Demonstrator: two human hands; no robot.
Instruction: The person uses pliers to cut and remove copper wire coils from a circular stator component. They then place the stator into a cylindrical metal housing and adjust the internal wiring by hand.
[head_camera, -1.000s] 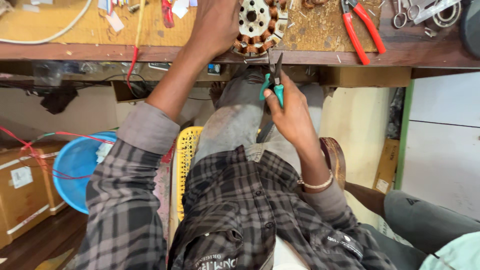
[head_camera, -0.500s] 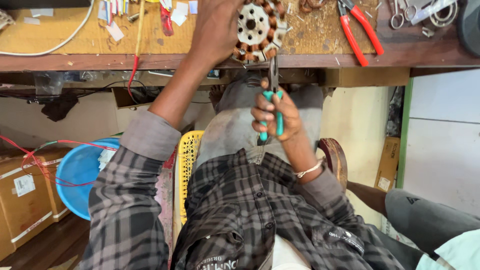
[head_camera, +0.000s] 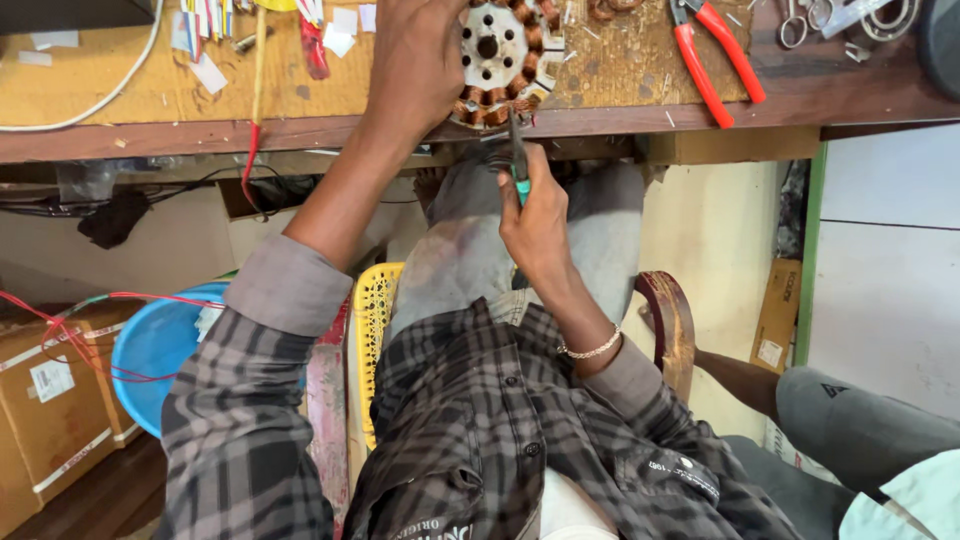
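A round motor stator (head_camera: 497, 58) with copper windings lies at the front edge of the wooden workbench (head_camera: 120, 95). My left hand (head_camera: 418, 52) presses on its left side and holds it down. My right hand (head_camera: 535, 218) grips green-handled cutters (head_camera: 515, 160) below the bench edge, with the dark jaws pointing up at the stator's lower windings. Whether the jaws touch the copper wire cannot be told.
Red-handled pliers (head_camera: 715, 55) lie on the bench to the right, with scissors (head_camera: 805, 20) beyond. Paper scraps and a white cable (head_camera: 100, 95) are on the left. A blue basin (head_camera: 160, 345), a yellow basket (head_camera: 370, 330) and cardboard boxes (head_camera: 50, 400) sit below. Another person's arm (head_camera: 740, 380) is at the lower right.
My right hand has risen with the cutters from lap height to the stator's lower edge. My left hand stays on the stator.
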